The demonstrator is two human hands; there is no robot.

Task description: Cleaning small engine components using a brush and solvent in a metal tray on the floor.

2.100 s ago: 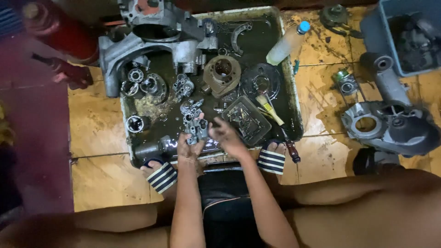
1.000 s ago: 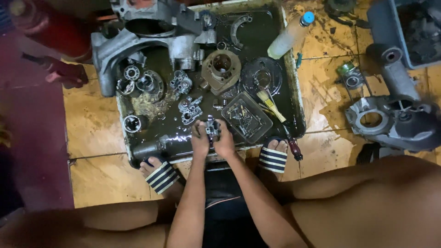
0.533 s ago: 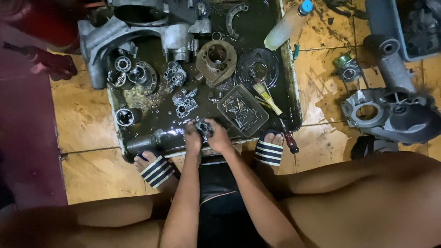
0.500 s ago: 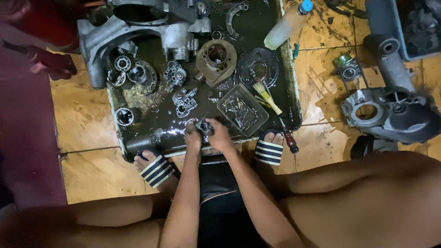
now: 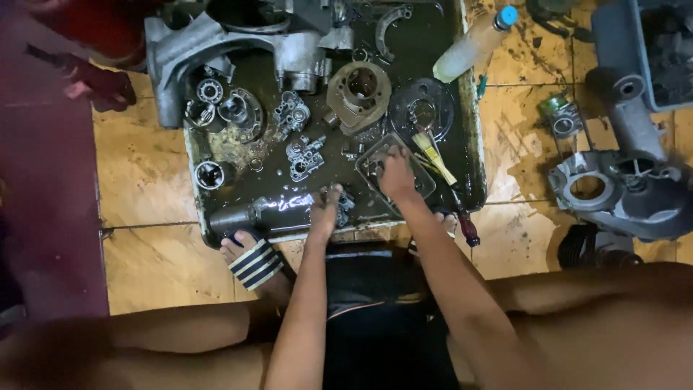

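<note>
while left hand [image 5: 325,209] grips a small metal part [image 5: 342,202], right hand [image 5: 397,173] touches the clear dish [image 5: 393,172].

Both my arms stretch forward, forearms nearly parallel. My left hand [image 5: 326,209] is curled, fingers bent inward. My right hand [image 5: 398,172] reaches farther ahead, palm down.

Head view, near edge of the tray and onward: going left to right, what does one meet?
Striped sandal → dark cylinder → left hand on a small metal part → right hand on the square clear container → brush → red-handled screwdriver → grey engine casing
</note>
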